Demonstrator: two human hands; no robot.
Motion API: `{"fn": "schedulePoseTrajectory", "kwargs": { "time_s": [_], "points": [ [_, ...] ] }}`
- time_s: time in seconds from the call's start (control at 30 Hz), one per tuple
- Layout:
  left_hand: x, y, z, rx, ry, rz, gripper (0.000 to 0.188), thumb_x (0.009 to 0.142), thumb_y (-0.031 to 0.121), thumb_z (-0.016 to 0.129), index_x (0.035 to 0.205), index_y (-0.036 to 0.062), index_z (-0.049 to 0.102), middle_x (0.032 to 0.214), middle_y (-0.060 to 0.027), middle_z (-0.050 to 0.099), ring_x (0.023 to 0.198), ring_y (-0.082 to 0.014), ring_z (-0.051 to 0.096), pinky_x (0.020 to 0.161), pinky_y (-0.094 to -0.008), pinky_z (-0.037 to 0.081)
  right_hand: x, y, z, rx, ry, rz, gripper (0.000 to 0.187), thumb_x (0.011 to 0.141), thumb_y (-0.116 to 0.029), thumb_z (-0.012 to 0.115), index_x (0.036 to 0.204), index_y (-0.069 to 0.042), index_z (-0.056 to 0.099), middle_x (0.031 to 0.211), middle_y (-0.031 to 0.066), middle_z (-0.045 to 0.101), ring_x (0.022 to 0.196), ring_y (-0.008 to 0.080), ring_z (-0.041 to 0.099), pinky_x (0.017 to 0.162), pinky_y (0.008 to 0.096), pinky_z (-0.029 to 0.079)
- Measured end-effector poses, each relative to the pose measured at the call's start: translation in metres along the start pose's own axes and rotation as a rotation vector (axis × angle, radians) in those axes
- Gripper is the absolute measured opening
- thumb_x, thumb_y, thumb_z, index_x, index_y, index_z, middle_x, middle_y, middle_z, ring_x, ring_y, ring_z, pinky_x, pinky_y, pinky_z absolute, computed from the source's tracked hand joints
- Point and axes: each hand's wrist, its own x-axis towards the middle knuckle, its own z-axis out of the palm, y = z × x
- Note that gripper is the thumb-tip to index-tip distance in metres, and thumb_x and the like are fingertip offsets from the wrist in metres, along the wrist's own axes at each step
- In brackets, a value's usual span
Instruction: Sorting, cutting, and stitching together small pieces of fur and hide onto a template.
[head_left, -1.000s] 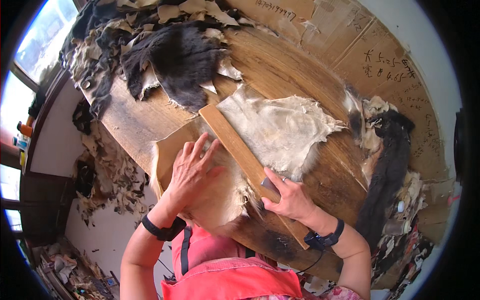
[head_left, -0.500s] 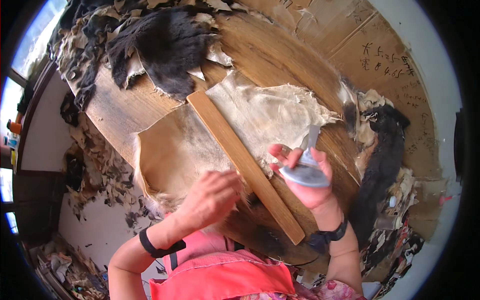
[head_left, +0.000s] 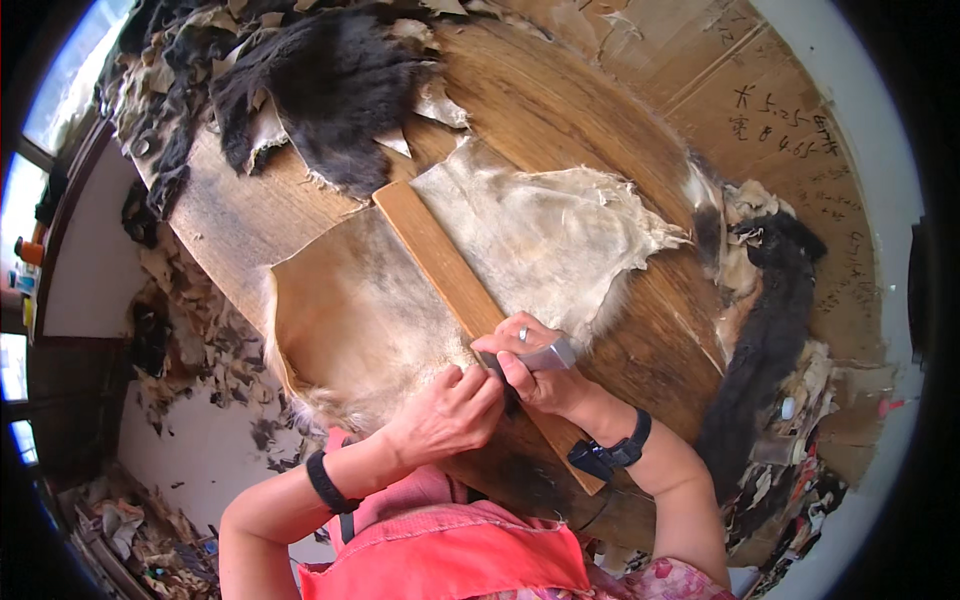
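Observation:
A pale hide [head_left: 350, 300], skin side up with fur along its edge, lies on a wooden board. Across it, on a slant, rests a flat wooden strip [head_left: 425, 250]. My left hand [head_left: 445, 415] is closed, its fingertips pinching the hide's near edge just left of the strip. In my right hand [head_left: 535, 375] is a fan-shaped grey metal knife [head_left: 548, 355]. That hand lies over the strip, close to the left fingertips; the knife's narrow end is mostly hidden by my fingers.
Dark fur pieces [head_left: 320, 90] are heaped on the far left of the wooden board [head_left: 540, 90]. A long black fur strip [head_left: 765, 330] lies at the right, beside cardboard [head_left: 800, 190] with handwriting. Scraps [head_left: 215, 345] litter the left side below the board.
My right hand has moved left and nearer with the knife, turning it over onto the wooden strip. My left hand has come slightly right and down, onto the hide's edge.

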Motion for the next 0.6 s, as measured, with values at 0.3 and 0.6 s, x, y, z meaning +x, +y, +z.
{"fn": "schedulePoseTrajectory", "kwargs": {
  "time_s": [0.3, 0.6],
  "points": [
    [-0.001, -0.004, 0.003, -0.272, 0.046, -0.136, 0.014, 0.07, 0.015, 0.064, 0.08, 0.0054, 0.064, 0.086, -0.0037, 0.054, 0.078, -0.0177, 0.057, 0.059, -0.0304, 0.048, -0.014, -0.002, 0.0, -0.025, -0.017, -0.061, 0.033, 0.097, -0.025, 0.043, 0.098, -0.003, 0.069, 0.09, 0.0151, 0.062, 0.093, 0.0331, 0.059, 0.082, 0.0424, 0.048],
    [-0.008, -0.02, -0.001, -1.224, 0.237, -0.768, 0.007, 0.074, -0.001, 0.07, 0.081, 0.0002, 0.069, 0.084, -0.0071, 0.066, 0.08, -0.0172, 0.065, 0.071, -0.0279, 0.052, 0.027, 0.024, 0.014, -0.111, -0.021, -0.14, 0.032, 0.095, -0.023, 0.042, 0.09, -0.005, 0.068, 0.088, 0.014, 0.064, 0.092, 0.0341, 0.059, 0.084, 0.0454, 0.047]
  ]
}}
